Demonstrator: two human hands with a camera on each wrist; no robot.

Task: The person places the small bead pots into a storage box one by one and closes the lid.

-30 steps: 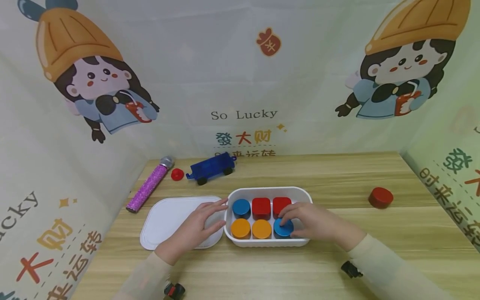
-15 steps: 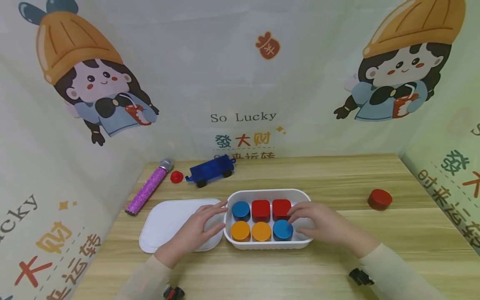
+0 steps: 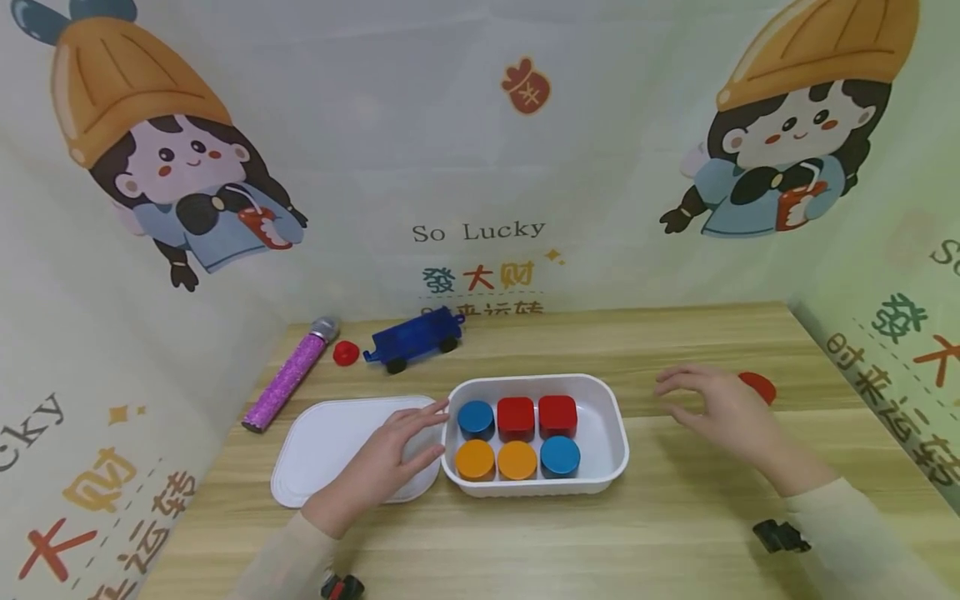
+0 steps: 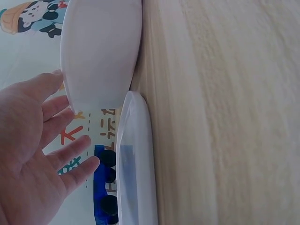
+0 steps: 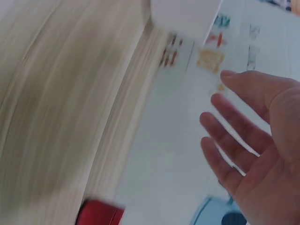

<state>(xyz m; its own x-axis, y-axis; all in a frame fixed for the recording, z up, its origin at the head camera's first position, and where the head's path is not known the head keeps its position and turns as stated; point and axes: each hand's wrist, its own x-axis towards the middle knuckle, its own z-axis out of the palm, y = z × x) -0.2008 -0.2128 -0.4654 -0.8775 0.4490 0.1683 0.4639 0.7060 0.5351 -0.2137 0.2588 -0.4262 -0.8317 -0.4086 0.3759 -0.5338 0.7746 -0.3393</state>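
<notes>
A white box [image 3: 611, 475] stands mid-table with several blocks in it. Its back row has a blue round block [image 3: 476, 419] and two red square blocks [image 3: 516, 418]; in front are two orange round blocks [image 3: 476, 460] and another blue round block [image 3: 560, 456]. Fingertips of my left hand [image 3: 386, 454] touch the box's left rim, fingers extended, also in the left wrist view. To the right of the box my right hand [image 3: 731, 417] hovers with nothing in it, fingers loosely bent. Partly hidden behind it is a red round block [image 3: 757, 387].
Left of the box lies a white lid [image 3: 318, 450], partly under my left hand. Further back are a pink glittery microphone [image 3: 288, 379], a small red piece [image 3: 346, 353] and a blue toy wagon [image 3: 416, 337]. A printed cloth backdrop [image 3: 600, 208] closes off the table's rear.
My right hand has left the blue round block, now sitting in the box's front row, and moved right toward the red round block. My left hand stays at the box's rim.
</notes>
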